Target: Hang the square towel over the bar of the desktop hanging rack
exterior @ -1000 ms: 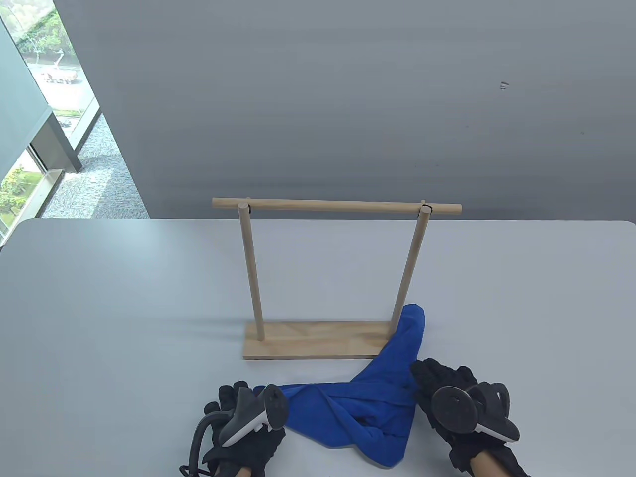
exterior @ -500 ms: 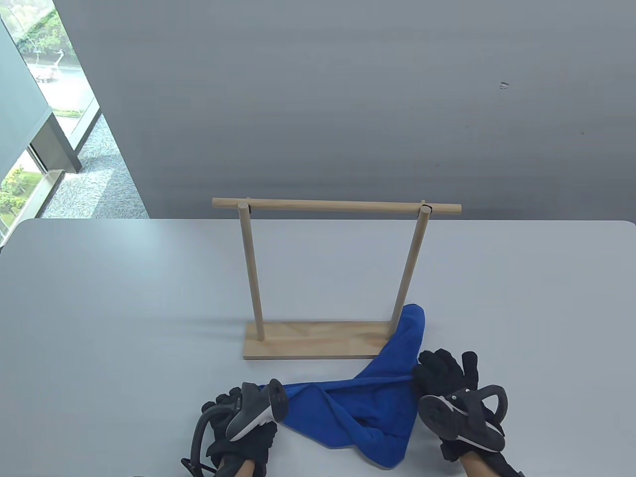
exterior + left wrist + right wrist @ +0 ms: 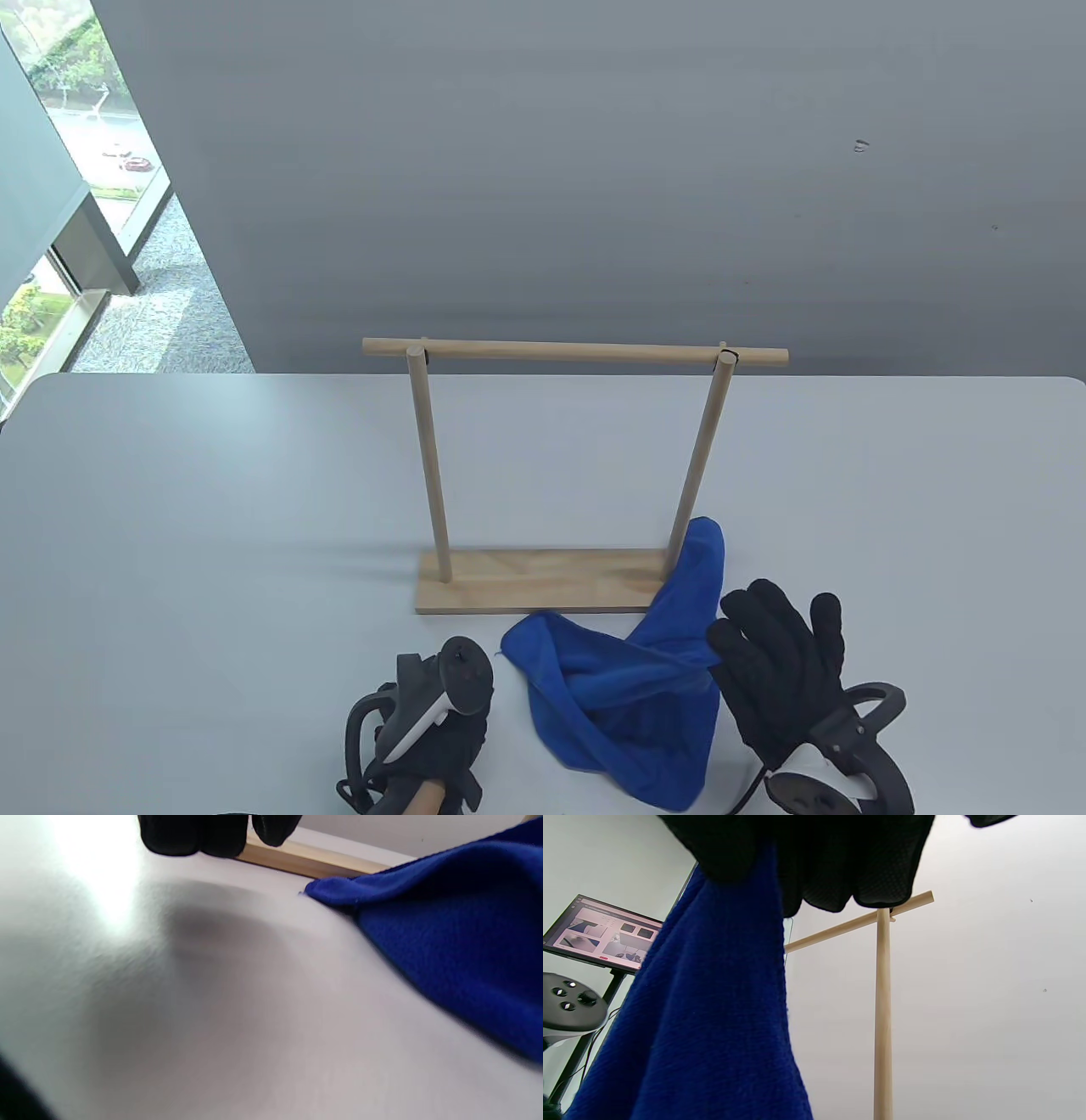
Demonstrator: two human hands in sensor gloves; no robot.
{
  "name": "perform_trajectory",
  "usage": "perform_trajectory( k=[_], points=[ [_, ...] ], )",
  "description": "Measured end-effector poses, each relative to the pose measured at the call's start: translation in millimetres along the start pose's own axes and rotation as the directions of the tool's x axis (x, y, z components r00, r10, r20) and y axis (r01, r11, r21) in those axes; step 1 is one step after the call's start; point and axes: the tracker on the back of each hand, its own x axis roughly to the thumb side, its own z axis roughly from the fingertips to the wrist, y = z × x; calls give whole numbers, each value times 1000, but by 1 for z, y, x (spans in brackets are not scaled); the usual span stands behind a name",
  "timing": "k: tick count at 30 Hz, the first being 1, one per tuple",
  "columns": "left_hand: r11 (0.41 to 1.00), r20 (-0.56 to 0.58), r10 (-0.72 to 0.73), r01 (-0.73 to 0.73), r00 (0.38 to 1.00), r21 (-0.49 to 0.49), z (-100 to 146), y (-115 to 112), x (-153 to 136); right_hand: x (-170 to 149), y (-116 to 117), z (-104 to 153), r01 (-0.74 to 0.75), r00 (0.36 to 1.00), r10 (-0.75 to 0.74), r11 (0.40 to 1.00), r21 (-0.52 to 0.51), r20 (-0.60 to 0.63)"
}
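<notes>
The blue square towel lies bunched on the table in front of the wooden rack, with one end against the rack's right post. The rack's bar is bare above its base. My left hand hovers left of the towel and touches nothing; in the left wrist view its fingertips hang over bare table, with the towel's corner off to the right. My right hand grips the towel's right edge with fingers stretched out. In the right wrist view the towel hangs from under the glove, with the bar behind it.
The white table stretches wide to the left and right of the rack. A grey wall stands behind it and a window is at far left. A monitor on a stand shows in the right wrist view.
My left hand has let go of the towel's left corner and drawn back. The towel's left side has slid right and bunched up. My right hand has moved right and forward, fingers stretching out.
</notes>
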Motion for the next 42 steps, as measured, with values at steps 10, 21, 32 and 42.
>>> perform_trajectory(
  k=[10, 21, 32, 42],
  points=[
    [881, -104, -473, 472, 875, -44, -47, -36, 59, 2, 0, -1, 13, 999, -13, 1000, 13, 33],
    [944, -59, -275, 281, 960, 171, -26, -11, 28, -23, -25, 4, -60, 983, 38, 991, -121, -179],
    [737, 183, 95, -193, 978, 648, 20, 67, -28, -63, -44, 12, 69, 892, -152, 977, -202, -426],
    [523, 320, 101, -324, 942, 789, 83, 192, -44, -92, -69, -47, 232, 834, -404, 875, -425, -376]
  ],
)
